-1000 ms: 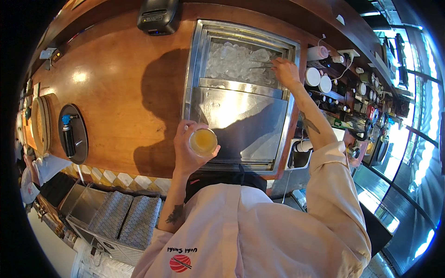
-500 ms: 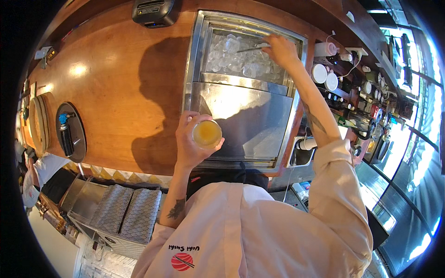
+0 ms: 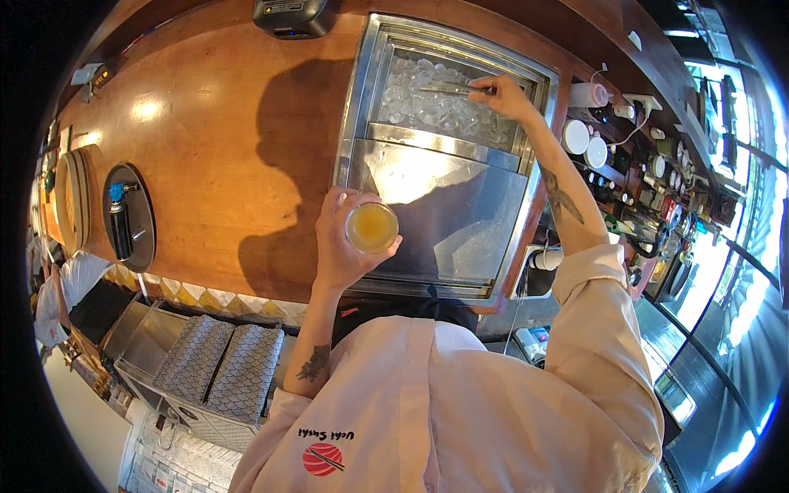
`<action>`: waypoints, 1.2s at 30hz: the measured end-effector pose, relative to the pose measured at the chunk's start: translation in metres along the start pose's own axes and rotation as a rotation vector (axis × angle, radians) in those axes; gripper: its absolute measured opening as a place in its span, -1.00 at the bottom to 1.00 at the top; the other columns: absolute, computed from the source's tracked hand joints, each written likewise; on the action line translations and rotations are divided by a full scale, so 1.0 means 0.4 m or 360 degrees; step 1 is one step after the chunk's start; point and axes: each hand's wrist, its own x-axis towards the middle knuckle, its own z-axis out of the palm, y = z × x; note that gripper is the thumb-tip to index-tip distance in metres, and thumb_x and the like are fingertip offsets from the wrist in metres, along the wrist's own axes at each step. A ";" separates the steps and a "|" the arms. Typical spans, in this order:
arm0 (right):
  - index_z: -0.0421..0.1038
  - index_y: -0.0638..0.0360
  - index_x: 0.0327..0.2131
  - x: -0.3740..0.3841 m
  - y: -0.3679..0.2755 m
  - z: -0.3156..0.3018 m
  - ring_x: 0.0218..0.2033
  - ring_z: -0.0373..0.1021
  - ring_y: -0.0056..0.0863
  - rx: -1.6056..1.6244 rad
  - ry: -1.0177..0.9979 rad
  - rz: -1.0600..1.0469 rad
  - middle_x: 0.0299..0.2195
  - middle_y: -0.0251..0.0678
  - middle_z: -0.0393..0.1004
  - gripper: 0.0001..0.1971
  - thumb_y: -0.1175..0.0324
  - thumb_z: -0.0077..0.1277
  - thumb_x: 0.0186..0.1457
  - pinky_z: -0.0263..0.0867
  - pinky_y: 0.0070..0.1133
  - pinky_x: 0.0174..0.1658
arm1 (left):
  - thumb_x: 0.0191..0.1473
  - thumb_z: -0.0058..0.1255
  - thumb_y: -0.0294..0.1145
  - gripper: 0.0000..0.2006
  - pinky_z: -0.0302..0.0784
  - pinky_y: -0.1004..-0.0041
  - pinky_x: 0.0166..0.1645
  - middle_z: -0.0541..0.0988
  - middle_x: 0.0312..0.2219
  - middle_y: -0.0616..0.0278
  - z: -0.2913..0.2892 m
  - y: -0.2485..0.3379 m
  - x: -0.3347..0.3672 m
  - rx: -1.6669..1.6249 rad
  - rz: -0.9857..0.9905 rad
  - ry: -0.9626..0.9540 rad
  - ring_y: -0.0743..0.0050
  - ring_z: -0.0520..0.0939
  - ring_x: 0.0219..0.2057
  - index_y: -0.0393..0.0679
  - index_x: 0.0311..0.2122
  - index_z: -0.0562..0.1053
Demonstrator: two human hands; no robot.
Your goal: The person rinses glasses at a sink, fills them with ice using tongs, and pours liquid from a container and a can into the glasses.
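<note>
My left hand (image 3: 335,248) is wrapped round a clear glass (image 3: 372,228) of cloudy yellow-orange drink, seen from above near the front left of a steel ice well. The sliding steel cover (image 3: 460,201) hides the well's near part; clear ice cubes (image 3: 423,105) fill the far part. Above the cubes, my right hand (image 3: 503,96) grips slim metal tongs (image 3: 450,88) pointing left into the ice. Whether a cube sits between the tongs' tips I cannot tell.
On the wooden counter at left, a dark oval tray (image 3: 140,177) carries a blowtorch (image 3: 120,222). A black device (image 3: 296,18) stands at the far edge. Bottles and white-lidded tubs (image 3: 575,136) crowd the right shelf. Another person's sleeve (image 3: 78,283) shows far left.
My right hand has turned and lowered slightly, and the tongs now lie more level over the ice. The whole view has shifted a little; my left hand still holds the glass.
</note>
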 end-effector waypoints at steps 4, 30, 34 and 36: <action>0.63 0.06 0.01 -0.102 -0.034 0.026 -0.06 0.59 -0.06 -0.0231 0.0196 -0.0034 -0.14 -0.05 0.67 -0.52 0.03 0.35 0.07 0.49 -0.27 0.01 | -0.32 0.56 -0.30 -0.44 0.53 0.23 -0.07 0.48 -0.20 0.16 0.014 -0.011 0.008 0.0042 0.0028 0.0015 0.14 0.59 -0.17 -0.06 -0.12 0.54; 0.69 0.04 -0.08 -0.154 -0.099 0.116 -0.08 0.62 -0.10 -0.0174 0.0375 0.0440 -0.23 -0.15 0.71 -0.56 -0.01 0.35 0.07 0.51 -0.21 0.01 | -0.34 0.61 -0.39 -0.39 0.51 0.26 0.03 0.46 -0.16 0.13 0.113 -0.028 0.020 0.0092 -0.0055 0.0077 0.11 0.53 -0.05 -0.08 -0.08 0.56; 0.69 0.18 -0.23 -0.065 -0.037 0.114 -0.44 0.53 -0.38 0.0358 -0.0127 0.0727 -0.44 -0.25 0.67 -0.53 -0.09 0.35 0.09 0.40 -0.36 -0.38 | -0.34 0.60 -0.38 -0.40 0.50 0.27 0.00 0.44 -0.17 0.14 0.120 -0.028 0.023 0.0068 -0.0002 0.0091 0.13 0.53 -0.09 -0.06 -0.08 0.56; 0.69 0.19 -0.36 -0.041 -0.081 0.087 -0.64 0.34 -0.62 0.0547 -0.0341 0.0995 -0.60 -0.31 0.59 -0.52 -0.12 0.34 0.11 0.19 -0.53 -0.59 | -0.34 0.58 -0.38 -0.41 0.48 0.29 -0.08 0.42 -0.22 0.15 0.121 -0.031 0.024 0.0091 0.0067 0.0135 0.16 0.52 -0.18 -0.05 -0.09 0.57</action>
